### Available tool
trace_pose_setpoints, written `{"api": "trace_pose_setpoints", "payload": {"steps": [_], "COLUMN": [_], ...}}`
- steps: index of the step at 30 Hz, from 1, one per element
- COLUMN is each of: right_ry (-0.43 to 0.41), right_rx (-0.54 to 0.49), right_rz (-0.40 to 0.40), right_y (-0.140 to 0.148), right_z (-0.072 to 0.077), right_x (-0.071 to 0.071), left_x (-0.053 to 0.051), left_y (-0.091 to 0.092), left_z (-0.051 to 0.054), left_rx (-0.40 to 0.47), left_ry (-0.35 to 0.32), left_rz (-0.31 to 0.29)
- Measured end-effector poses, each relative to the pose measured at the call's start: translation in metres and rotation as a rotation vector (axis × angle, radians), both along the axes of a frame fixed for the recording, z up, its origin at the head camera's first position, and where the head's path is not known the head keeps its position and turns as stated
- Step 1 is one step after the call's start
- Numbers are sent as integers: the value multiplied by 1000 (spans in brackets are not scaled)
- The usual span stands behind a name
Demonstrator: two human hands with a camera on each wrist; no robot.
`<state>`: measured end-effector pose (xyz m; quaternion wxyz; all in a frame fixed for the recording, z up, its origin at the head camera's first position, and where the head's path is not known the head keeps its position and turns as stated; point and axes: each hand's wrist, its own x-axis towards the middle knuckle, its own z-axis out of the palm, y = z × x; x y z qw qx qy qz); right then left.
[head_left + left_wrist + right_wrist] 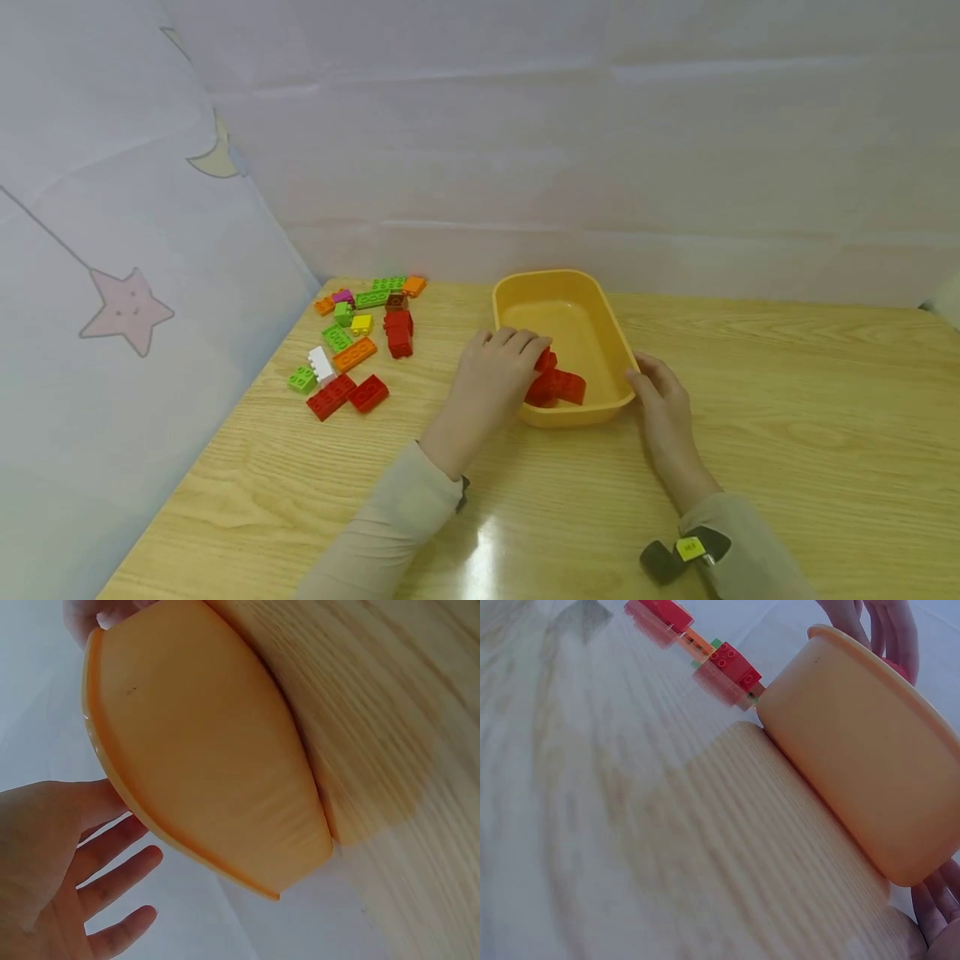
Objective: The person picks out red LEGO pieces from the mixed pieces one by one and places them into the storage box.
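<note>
A yellow plastic tray (558, 417) stands on the table. My left hand (498, 367) reaches over its left rim, beside red building bricks (566, 386) inside. In the left wrist view, several fingers (120, 881) are spread and loosely extended beyond the tray's rim, while the thumb passes behind it. A red brick (897, 670) shows under that hand in the right wrist view; a firm hold on it is not visible. At the tray's right side, my right hand (663, 408) holds the tray, thumb at the rim and fingers against the outer wall.
Left of the tray lie loose bricks: a red pair (399, 333), an orange one (354, 354), a white one (322, 365), a yellow one (362, 324), green ones (337, 337) and more red ones (368, 393). A draped cloth wall (450, 167) rises behind the wooden table (787, 400).
</note>
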<state>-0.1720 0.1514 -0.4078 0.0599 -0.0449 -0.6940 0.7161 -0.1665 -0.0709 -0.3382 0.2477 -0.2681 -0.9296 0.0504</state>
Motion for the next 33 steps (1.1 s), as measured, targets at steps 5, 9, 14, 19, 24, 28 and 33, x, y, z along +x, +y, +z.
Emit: {"api": "trace_pose_setpoints", "payload": {"steps": [5,9,14,19,24,28,33], "right_ry": [-18,-21,-10,2,13,15,9], "right_rx": [104,117,124,102,89,88,95], "right_rz": [0,2,-2,1,5,1,0], "right_y": [2,2,1,2,3,2,2], "right_z": [0,1,1,0,-1,-1,-1], "right_x": [-1,0,0,0,0,0,0], "left_x": [0,0,0,0,1,1,0], "left_y": [-1,0,1,1,0,-3,-8], "left_z": [-1,-1,-2,-2,0,3,6], "left_rx": [-15,-20,-30,-21,0,14,41], "left_ry": [-32,-62,-79,-83,-104,-112,-140], "left_rz": [20,28,37,30,30,34,38]}}
